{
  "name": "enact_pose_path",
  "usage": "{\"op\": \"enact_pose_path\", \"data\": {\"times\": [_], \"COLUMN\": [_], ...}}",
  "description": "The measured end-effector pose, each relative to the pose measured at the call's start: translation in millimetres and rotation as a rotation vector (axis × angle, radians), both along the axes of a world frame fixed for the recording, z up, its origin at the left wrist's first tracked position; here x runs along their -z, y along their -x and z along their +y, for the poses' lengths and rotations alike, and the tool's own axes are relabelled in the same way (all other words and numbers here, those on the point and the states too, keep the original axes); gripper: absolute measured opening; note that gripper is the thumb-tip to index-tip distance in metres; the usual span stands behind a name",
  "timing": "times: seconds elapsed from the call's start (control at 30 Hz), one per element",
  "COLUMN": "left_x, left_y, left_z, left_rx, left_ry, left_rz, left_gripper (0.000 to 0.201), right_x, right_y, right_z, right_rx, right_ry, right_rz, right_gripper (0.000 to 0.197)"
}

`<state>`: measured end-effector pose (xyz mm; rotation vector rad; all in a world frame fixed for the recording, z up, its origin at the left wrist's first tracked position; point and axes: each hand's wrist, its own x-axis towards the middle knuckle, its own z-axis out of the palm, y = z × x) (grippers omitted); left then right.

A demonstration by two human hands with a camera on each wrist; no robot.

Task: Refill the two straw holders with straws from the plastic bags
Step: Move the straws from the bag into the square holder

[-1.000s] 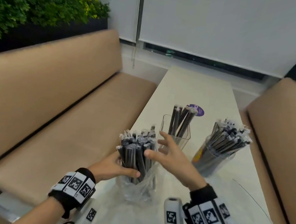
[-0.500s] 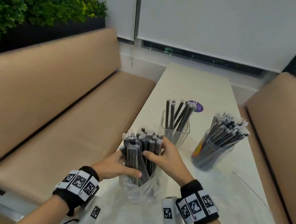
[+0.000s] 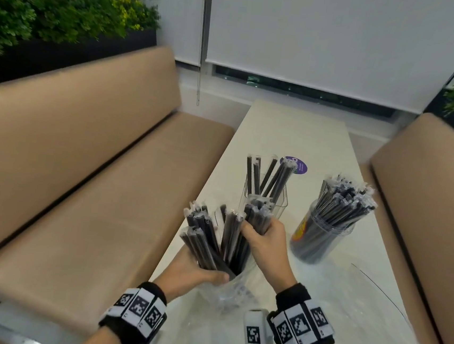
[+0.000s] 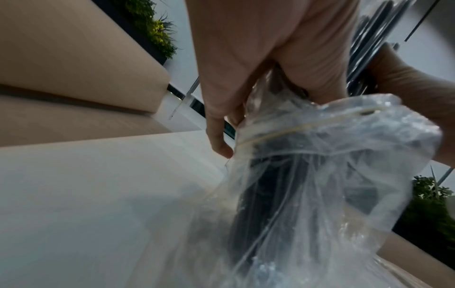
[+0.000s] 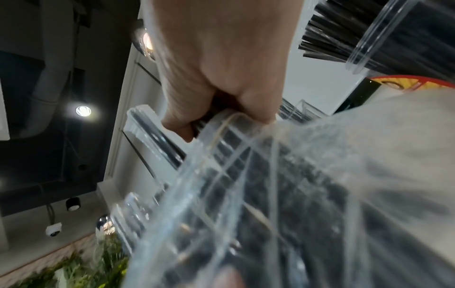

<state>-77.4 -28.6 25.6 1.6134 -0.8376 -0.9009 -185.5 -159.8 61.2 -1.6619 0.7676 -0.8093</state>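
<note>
**Straws gripped in an opened bag**

The wrapped black straws (image 3: 208, 239) stood in a clear plastic bag (image 3: 225, 293) on the near end of the white table (image 3: 293, 128). The left hand (image 3: 191, 273) clasped bag and straws low down; the right hand (image 3: 266, 245) closed around a bunch (image 3: 257, 216). Beyond stood the sparse square holder (image 3: 279, 202) and the full round holder (image 3: 322, 239).
</note>
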Motion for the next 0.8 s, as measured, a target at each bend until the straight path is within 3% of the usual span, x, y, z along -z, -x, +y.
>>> {"op": "enact_pose_path", "data": {"times": [0.13,0.23,0.33,0.57,0.7,0.8], "left_x": [2,-1,-8,-18,-20,-19], "left_y": [-6,-10,-12,-10,-9,-8], "left_z": [-5,-6,-6,-3,0,3], "left_rx": [-0.031,-0.003,0.023,0.067,0.073,0.049], "left_ry": [-0.022,-0.064,-0.065,-0.053,-0.034,-0.043], "left_rz": [0.001,-0.004,-0.025,-0.019,0.014,0.025], "left_gripper": [0.052,0.043,0.044,0.047,0.05,0.048], "right_x": [-26,-51,-75,-144,-210,-223], "right_y": [8,14,19,26,34,22], "right_z": [-13,-23,-24,-40,-50,-67], "right_rx": [0.039,0.079,0.082,0.103,0.123,0.148], "right_ry": [-0.025,-0.045,-0.013,0.031,0.149,0.262], "right_rz": [-0.088,-0.173,-0.224,-0.341,-0.563,-0.6], "right_gripper": [0.014,0.032,0.012,0.01,0.015,0.013]}}
